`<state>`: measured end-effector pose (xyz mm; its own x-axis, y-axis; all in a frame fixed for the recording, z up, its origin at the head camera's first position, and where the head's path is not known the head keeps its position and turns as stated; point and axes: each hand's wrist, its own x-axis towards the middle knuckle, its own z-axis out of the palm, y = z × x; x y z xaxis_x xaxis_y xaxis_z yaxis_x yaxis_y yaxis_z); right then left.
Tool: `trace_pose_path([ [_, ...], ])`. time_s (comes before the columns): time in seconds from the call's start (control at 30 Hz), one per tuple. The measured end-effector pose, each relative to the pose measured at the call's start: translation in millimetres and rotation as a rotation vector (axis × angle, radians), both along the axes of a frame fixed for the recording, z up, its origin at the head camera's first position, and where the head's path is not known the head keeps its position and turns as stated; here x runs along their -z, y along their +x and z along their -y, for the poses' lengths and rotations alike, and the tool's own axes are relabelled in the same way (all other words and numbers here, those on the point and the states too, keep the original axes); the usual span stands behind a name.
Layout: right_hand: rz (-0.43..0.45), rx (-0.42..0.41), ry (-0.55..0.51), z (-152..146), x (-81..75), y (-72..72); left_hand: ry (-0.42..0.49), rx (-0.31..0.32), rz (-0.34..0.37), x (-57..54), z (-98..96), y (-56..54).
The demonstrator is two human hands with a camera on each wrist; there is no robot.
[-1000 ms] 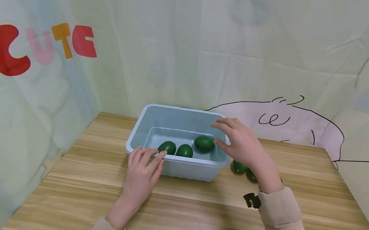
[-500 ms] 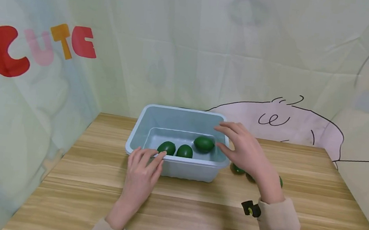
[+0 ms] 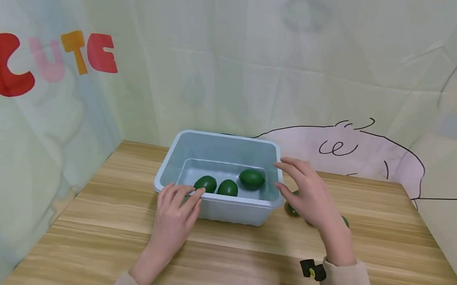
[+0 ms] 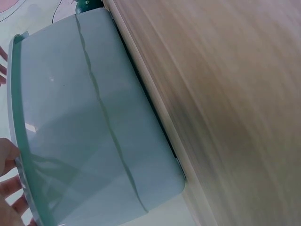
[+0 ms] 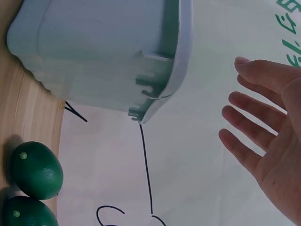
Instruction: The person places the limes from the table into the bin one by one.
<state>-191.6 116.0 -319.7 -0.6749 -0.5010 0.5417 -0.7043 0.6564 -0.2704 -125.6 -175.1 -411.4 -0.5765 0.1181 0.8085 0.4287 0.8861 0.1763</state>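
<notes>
A light blue plastic bin point(image 3: 233, 212) stands on the wooden table. Inside lie three dark green, egg-shaped fruits point(image 3: 252, 179). My left hand point(image 3: 173, 218) holds the bin's front rim near its left corner, the fingers over the edge and the thumb point(image 4: 7, 151) on the outer side. Above the right rim hovers my right hand point(image 3: 309, 196), its fingers spread and nothing in them. In the right wrist view, that hand is apart from the bin's rim point(image 5: 184, 52). Beneath it, more green fruits point(image 5: 36, 170) sit on the table, partly hidden by the hand and wrist in the head view.
The wooden table point(image 3: 214, 263) runs back to a printed cloth point(image 3: 228, 67) that hangs behind and at the sides. The bin stands close to the back cloth. The loose fruits point(image 3: 345, 220) lie right of the bin.
My right hand has drawn back to the right, from over the bin's inside to its right rim, with its fingers spread. My left hand stays on the front rim. The fruits in the bin keep their places.
</notes>
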Motion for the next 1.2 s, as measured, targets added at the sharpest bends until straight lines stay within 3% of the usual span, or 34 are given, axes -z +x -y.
trace_pose_path([
  [0.53, -0.034, 0.029, -0.083, -10, 20.4, 5.5, 0.009, 0.001, 0.015, -0.1, 0.3, 0.9],
  [1.2, 0.035, 0.111, -0.174, -26, 42.6, 14.6, -0.003, 0.001, -0.001, -0.1, -0.5, 0.0],
])
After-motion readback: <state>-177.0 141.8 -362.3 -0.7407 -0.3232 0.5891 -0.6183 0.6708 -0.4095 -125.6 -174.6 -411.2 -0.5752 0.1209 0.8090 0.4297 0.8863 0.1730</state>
